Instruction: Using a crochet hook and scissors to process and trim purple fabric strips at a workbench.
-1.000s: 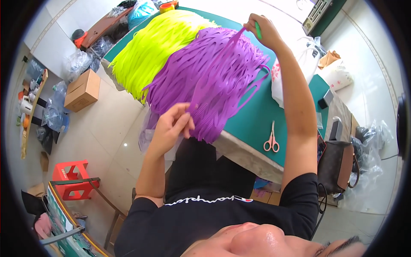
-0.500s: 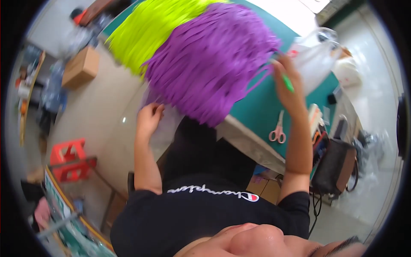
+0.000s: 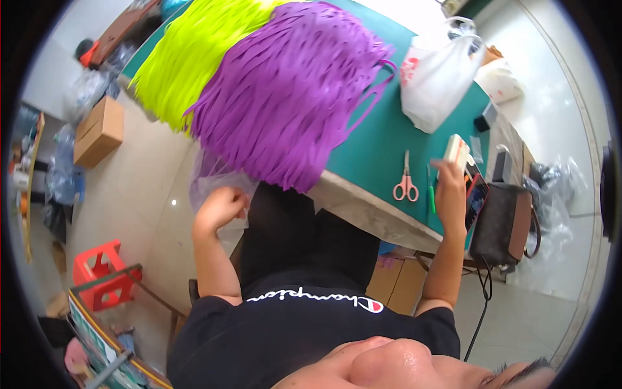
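A thick bundle of purple strips lies on the green table top, its lower ends hanging over the near edge. Beside it on the left is a bundle of yellow-green strips. Below the purple ends, my left hand is closed with fingers curled, against a translucent plastic bag; what the fingers hold is hidden. My right hand is over the table's right part, fingers apart and partly bent, holding nothing visible. Close to it lies a thin tool with a green handle. Pink-handled scissors lie left of that.
A white plastic bag stands on the table at the right, with a small black box and a whitish box nearby. A brown handbag is at the right edge. On the floor at left are a cardboard box and a red stool.
My right hand has come back from the purple strips toward the near right, and the green-handled tool it held now lies on the table. My left hand stays below the strips. The view has shifted.
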`<action>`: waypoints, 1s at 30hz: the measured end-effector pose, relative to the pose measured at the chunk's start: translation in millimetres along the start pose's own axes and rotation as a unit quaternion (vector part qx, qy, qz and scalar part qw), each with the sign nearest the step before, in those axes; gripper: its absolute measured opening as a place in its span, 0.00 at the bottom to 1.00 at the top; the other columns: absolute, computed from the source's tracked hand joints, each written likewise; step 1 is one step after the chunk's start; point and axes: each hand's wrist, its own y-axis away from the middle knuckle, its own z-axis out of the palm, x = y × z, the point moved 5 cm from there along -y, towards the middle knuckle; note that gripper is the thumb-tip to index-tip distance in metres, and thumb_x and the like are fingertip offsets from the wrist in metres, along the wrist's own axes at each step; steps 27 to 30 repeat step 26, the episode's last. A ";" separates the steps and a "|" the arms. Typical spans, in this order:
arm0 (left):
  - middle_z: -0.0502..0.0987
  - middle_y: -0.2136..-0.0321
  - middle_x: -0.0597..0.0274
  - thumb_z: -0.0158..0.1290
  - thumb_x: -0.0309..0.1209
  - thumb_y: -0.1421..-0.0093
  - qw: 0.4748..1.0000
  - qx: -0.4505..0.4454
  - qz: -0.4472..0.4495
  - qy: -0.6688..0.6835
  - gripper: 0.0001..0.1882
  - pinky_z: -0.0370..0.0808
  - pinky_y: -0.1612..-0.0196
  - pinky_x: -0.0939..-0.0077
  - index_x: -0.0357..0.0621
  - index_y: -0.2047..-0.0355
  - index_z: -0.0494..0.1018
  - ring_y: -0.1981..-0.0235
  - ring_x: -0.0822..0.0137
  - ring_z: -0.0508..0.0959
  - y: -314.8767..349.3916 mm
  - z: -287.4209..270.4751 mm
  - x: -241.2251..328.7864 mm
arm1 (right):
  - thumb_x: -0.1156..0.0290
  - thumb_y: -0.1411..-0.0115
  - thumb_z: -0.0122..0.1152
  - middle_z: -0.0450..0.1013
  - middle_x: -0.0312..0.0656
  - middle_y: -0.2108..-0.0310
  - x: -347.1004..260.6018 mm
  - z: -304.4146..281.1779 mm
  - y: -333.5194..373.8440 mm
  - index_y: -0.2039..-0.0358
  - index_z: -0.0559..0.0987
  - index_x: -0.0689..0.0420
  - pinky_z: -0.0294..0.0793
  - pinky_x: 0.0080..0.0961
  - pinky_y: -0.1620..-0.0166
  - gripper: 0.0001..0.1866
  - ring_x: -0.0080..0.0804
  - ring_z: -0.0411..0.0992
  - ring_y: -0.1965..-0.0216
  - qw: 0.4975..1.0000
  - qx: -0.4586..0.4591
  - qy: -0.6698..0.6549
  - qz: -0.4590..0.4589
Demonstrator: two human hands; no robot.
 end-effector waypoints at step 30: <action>0.62 0.43 0.51 0.58 0.40 0.45 0.752 0.225 0.578 -0.224 0.30 0.47 0.37 0.50 0.53 0.43 0.62 0.37 0.49 0.54 -48.7 68.3 380.7 | 0.45 0.44 0.56 0.62 0.55 0.41 35.7 41.1 -169.7 0.35 0.54 0.55 0.54 0.50 0.38 0.43 0.49 0.56 0.37 0.965 0.070 0.127 -0.218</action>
